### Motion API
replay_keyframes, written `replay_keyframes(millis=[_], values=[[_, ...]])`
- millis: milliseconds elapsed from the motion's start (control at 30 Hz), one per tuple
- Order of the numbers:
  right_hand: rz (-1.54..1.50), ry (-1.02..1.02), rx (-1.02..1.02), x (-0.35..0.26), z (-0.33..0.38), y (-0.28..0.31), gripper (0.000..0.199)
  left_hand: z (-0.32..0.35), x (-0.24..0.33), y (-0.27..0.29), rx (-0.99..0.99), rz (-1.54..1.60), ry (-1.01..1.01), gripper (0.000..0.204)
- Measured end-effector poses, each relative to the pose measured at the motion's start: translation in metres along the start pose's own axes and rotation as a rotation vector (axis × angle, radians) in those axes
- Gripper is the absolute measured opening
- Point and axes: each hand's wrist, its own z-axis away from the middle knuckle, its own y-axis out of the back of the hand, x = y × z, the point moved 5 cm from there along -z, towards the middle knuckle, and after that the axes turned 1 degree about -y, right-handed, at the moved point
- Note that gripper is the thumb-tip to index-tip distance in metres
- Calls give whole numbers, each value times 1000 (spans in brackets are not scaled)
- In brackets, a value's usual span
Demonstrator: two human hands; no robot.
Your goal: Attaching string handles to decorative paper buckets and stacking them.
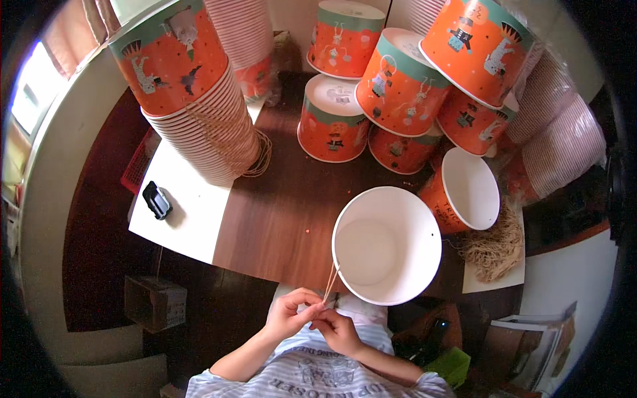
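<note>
A paper bucket (391, 192) with a white inside stands at the table's near edge, its open mouth facing up. Two strands of tan cord (330, 282) run from its near-left rim down to my hands. The fingers of my left hand (293, 316) pinch the strands just off the table edge. My right hand (338, 331) is closed right beside it, fingertips pressed together at the lower end of the cord. What the fingers do with the cord's ends is partly hidden. A small dark hole shows in the bucket's right wall.
An orange bucket (434, 199) lies tilted behind the bucket, beside a heap of loose cord (494, 249). Upside-down orange buckets (405, 93) are piled at the back right. A tall nested bucket stack (199, 126) with cord over it stands left, near a small black tray (157, 200).
</note>
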Motion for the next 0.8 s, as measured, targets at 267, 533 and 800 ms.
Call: replay_keyframes(millis=[267, 533, 800], values=[[396, 214, 59, -16, 3, 8, 6, -6, 6, -13, 51, 320, 89, 5], [946, 163, -197, 25, 15, 0, 13, -36, 14, -7, 67, 606, 80, 8], [1093, 187, -161, 35, 23, 19, 13, -54, 28, -17, 30, 618, 137, 7]])
